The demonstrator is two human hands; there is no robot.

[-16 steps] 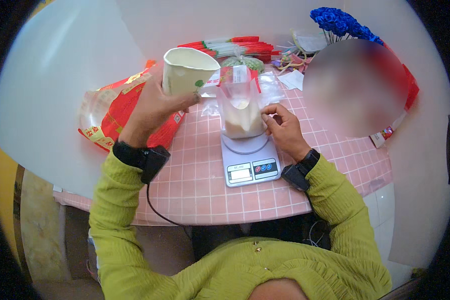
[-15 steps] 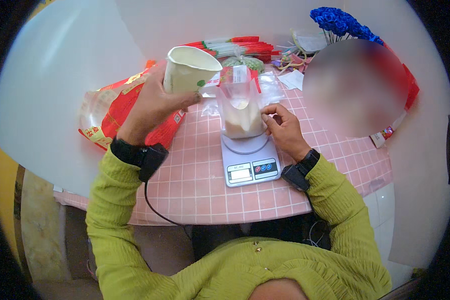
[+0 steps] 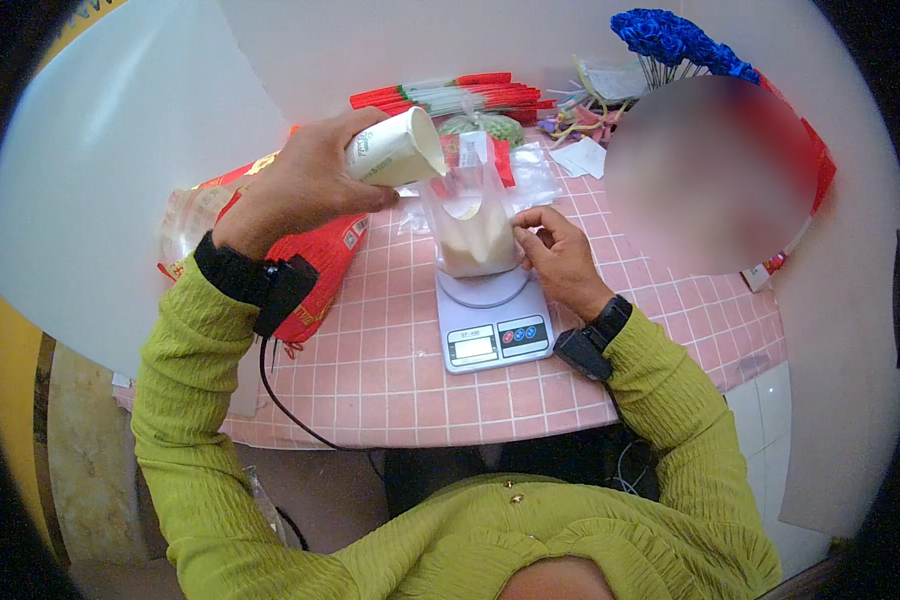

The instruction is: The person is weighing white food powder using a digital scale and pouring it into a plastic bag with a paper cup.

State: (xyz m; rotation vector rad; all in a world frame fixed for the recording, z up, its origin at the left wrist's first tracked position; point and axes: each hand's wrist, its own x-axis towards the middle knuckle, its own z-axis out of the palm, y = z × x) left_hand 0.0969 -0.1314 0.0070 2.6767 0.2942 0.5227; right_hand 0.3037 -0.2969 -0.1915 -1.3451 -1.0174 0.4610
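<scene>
My left hand (image 3: 322,178) is wrapped round a white paper cup (image 3: 390,150), tilted so its mouth faces right, over the opening of a clear plastic bag (image 3: 478,235). Pale grainy stuff fills the lower part of that bag, which stands on a white kitchen scale (image 3: 495,325). At the bag's right edge, my right hand (image 3: 562,255) pinches the plastic between thumb and fingers. The cup's contents are hidden from here.
Left of the scale lies a large red bag (image 3: 315,275). Behind are red and white sticks (image 3: 460,95), a bag of green bits (image 3: 485,126) and clear plastic bags (image 3: 535,175). Blue artificial roses (image 3: 675,40) stand at the back right. Pink checked cloth (image 3: 390,390) covers the table.
My left hand has tipped the paper cup further to the right, from nearly upright to leaning over the bag's mouth. My right hand stays at the bag's edge.
</scene>
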